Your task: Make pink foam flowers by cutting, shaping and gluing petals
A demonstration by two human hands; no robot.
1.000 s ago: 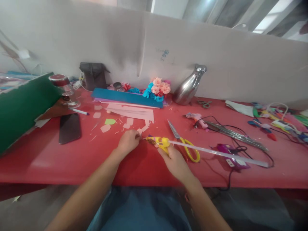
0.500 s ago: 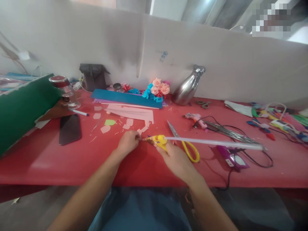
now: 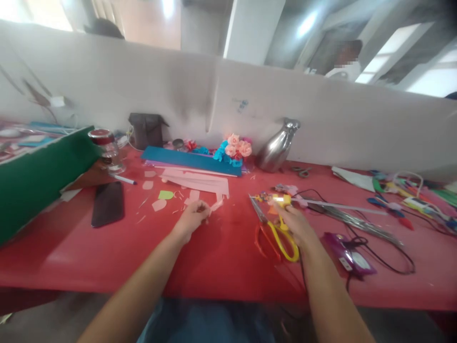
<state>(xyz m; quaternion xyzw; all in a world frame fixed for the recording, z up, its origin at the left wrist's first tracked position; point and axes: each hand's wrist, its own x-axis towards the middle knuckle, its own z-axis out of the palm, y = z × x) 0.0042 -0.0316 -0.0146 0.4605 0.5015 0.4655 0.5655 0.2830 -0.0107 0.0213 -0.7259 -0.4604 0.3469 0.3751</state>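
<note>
My right hand (image 3: 298, 223) is closed around a yellow glue gun (image 3: 282, 200). A long translucent glue stick (image 3: 342, 206) runs out of the gun's back toward the right. The gun is raised just above the blades of a pair of scissors (image 3: 263, 216), whose yellow and red handles lie under and beside my right hand. Left of centre, my left hand (image 3: 193, 220) has thumb and fingertips pinched together; whatever they hold is too small to make out. Just beyond those fingers lie cut pieces of pink paper (image 3: 159, 205) and one lime-green piece (image 3: 166, 195).
Pink strips (image 3: 196, 182), a blue sheet (image 3: 189, 160) and paper roses (image 3: 237, 146) lie at the back. A steel flask (image 3: 278, 146) leans there. A phone (image 3: 107, 204) and jar (image 3: 109, 152) are left. Wires (image 3: 357, 223), a second glue gun (image 3: 285, 189) and a purple power box (image 3: 352, 257) are right.
My right hand has carried the glue gun to the right, away from my left hand, where its nozzle was touching the fingertips. The view has tilted up slightly, and a person shows beyond the partition.
</note>
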